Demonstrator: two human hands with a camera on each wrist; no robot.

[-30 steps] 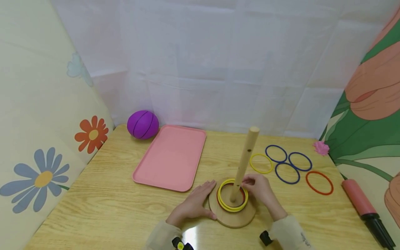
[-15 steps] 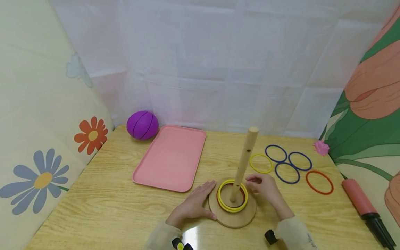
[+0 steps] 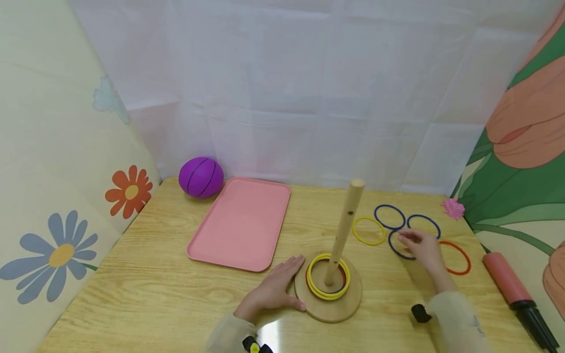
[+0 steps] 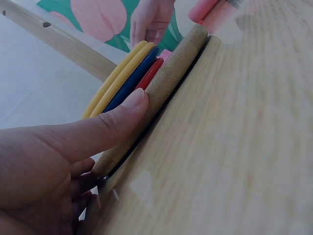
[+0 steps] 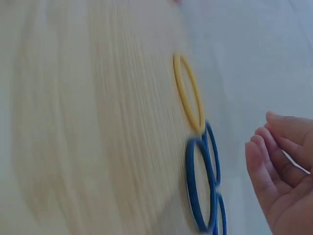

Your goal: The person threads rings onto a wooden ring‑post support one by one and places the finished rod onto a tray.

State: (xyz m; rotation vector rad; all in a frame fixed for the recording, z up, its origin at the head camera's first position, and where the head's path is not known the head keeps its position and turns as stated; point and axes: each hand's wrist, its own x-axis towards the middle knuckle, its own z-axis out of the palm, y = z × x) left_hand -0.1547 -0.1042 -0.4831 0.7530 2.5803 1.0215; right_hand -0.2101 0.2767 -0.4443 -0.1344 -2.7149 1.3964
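Wooden base (image 3: pixel 328 312) touches the spread left hand (image 3: pixel 273 287); the right hand (image 3: pixel 424 250), loosely bent, hovers over a blue ring (image 5: pixel 190 176).

head: high, down-facing, 12 o'clock | left wrist: close, low, 2 o'clock | right wrist: close, 11 o'clock | head+right share blue rings (image 5: pixel 191 176)

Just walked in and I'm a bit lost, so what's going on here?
A person is at a ring-stacking peg. Their left hand rests against the edge of the round wooden base, whose post carries two yellow rings, a blue ring and a red ring. Their right hand holds nothing and is over by the loose rings on the table: one yellow, three blue and one red.
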